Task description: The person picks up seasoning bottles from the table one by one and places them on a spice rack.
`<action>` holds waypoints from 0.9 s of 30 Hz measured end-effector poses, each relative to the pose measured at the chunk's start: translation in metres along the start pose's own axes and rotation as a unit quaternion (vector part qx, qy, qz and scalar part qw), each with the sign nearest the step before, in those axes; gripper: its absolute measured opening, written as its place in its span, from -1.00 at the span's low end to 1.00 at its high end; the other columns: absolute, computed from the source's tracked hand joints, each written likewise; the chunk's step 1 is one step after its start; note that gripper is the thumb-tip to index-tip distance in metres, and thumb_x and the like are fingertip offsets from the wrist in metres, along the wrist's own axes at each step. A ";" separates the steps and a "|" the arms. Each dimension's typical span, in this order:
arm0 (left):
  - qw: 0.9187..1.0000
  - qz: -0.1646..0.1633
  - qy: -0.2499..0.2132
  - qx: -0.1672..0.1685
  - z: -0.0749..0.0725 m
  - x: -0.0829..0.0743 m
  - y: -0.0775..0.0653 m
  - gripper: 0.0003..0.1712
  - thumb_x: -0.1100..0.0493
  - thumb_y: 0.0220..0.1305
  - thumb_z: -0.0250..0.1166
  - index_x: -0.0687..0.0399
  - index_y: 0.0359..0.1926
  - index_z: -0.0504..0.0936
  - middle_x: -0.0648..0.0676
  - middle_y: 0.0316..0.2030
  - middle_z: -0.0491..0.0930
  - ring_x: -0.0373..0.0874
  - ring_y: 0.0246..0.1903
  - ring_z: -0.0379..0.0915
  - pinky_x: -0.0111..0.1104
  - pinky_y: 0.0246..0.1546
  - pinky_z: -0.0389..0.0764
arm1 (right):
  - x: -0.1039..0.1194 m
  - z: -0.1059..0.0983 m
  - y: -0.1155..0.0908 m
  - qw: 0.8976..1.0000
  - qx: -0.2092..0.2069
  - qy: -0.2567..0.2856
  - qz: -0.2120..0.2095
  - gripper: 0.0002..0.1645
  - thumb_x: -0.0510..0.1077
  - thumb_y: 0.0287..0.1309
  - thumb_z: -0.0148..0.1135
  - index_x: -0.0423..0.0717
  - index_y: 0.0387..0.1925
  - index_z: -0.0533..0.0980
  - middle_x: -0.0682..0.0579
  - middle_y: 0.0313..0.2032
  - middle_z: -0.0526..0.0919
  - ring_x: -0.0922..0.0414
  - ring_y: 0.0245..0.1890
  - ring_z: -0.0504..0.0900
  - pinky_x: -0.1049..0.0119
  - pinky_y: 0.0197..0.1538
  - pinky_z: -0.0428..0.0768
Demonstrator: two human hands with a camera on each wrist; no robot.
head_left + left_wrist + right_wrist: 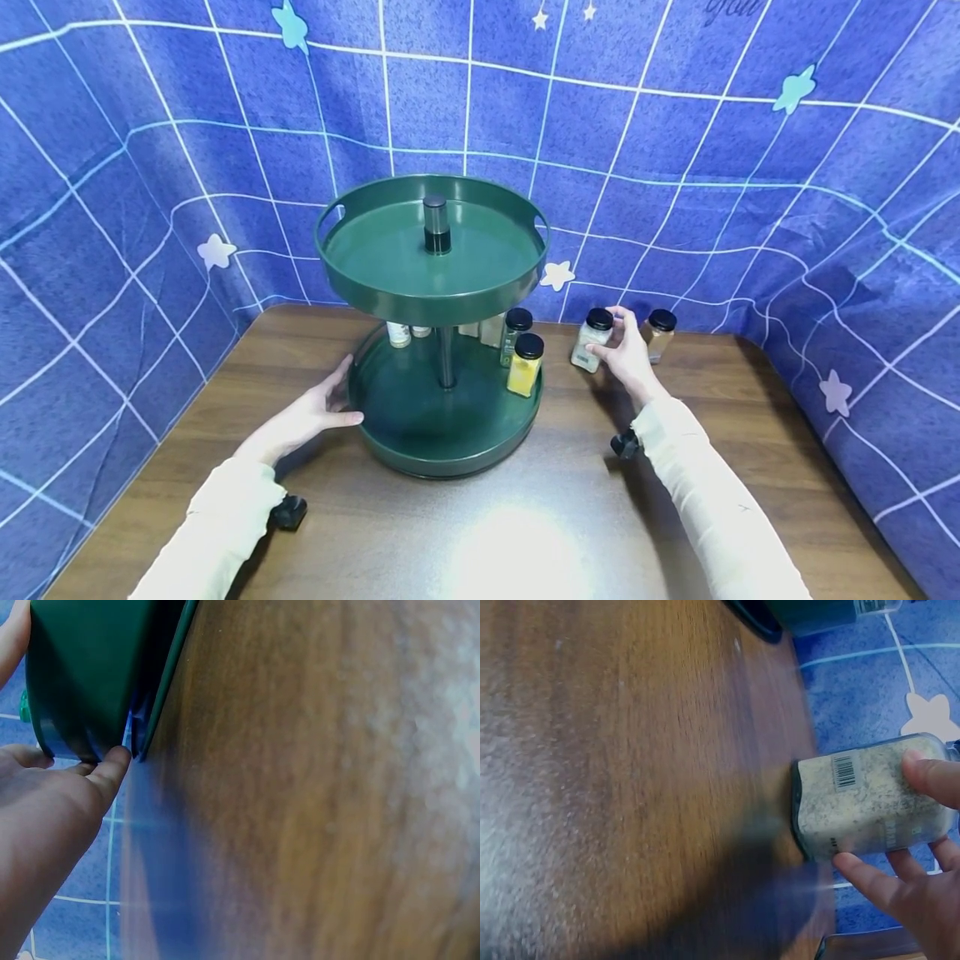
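Note:
A two-tier green turntable rack stands on the wooden table, with an upper tray (375, 258) above a lower tray (405, 425). My left hand (318, 412) touches the lower tray's left outer wall, thumb and fingers spread along it. Over at the right, my right hand (630, 358) holds a clear spice jar (588, 350) with a black lid between thumb and fingers. Pale, speckled contents and a barcode show on that jar (862, 799) in the right wrist view. It appears upright at the table; whether its base touches is unclear.
On the lower tray's right side stand a yellow spice jar (523, 375) and a green-labelled jar (513, 337). Several more containers, such as a white one (398, 335), are partly hidden by the upper tray. A brown jar (658, 337) stands right of my right hand. Blue cloth (675, 167) hangs behind.

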State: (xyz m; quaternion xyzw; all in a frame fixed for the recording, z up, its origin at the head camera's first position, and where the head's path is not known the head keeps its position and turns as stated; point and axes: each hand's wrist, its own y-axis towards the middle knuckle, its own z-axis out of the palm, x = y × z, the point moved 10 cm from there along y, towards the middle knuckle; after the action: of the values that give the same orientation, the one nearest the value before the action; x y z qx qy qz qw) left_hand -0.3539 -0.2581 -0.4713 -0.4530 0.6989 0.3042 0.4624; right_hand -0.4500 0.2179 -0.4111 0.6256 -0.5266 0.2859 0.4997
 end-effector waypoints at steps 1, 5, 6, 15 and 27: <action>1.000 0.000 0.003 -0.001 0.000 0.000 0.000 0.20 0.15 0.15 0.37 -0.03 0.49 -0.38 0.16 0.48 -0.41 0.32 0.40 -0.27 0.03 0.29 0.05 | 0.002 0.000 -0.001 1.000 0.002 -0.005 -0.003 -0.13 -0.50 -0.14 0.37 -0.17 0.22 0.19 -0.32 0.00 0.51 -0.12 -0.13 0.55 0.52 -0.20 0.46; 1.000 -0.003 0.010 -0.002 0.000 -0.001 0.000 0.20 0.13 0.15 0.36 -0.03 0.49 -0.38 0.15 0.48 -0.41 0.31 0.40 -0.25 0.01 0.30 0.06 | 0.007 -0.002 -0.005 1.000 0.011 -0.016 -0.011 -0.13 -0.50 -0.17 0.38 -0.21 0.21 0.20 -0.34 -0.01 0.52 -0.15 -0.07 0.55 0.39 -0.10 0.47; 1.000 -0.004 0.010 -0.003 0.000 -0.001 0.000 0.20 0.13 0.15 0.37 -0.04 0.49 -0.37 0.14 0.48 -0.41 0.30 0.40 -0.24 0.00 0.30 0.06 | 0.009 -0.002 -0.006 1.000 0.014 -0.015 -0.016 -0.13 -0.50 -0.17 0.38 -0.22 0.21 0.20 -0.34 -0.02 0.52 -0.15 -0.07 0.55 0.38 -0.08 0.48; 1.000 -0.002 0.010 -0.001 0.000 0.001 -0.001 0.20 0.12 0.15 0.37 -0.07 0.49 -0.37 0.14 0.48 -0.40 0.31 0.40 -0.21 0.00 0.29 0.07 | 0.026 -0.005 -0.015 0.998 0.043 -0.030 -0.018 -0.16 -0.43 -0.14 0.41 -0.13 0.20 0.23 -0.27 -0.04 0.56 -0.11 -0.11 0.58 0.45 -0.16 0.51; 1.000 -0.001 0.007 0.000 0.000 -0.001 -0.002 0.20 0.13 0.16 0.36 -0.05 0.49 -0.38 0.15 0.48 -0.41 0.32 0.40 -0.25 0.02 0.30 0.05 | 0.072 -0.013 -0.026 0.997 0.052 -0.047 -0.034 -0.14 -0.39 -0.18 0.46 -0.16 0.19 0.24 -0.31 0.03 0.49 -0.18 -0.07 0.56 0.28 -0.08 0.49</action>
State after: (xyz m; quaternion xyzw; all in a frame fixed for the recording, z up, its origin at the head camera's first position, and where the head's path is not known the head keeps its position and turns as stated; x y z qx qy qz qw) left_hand -0.3523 -0.2583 -0.4708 -0.4557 0.7015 0.3002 0.4584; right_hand -0.4034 0.2019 -0.3518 0.6810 -0.5125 0.2664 0.4502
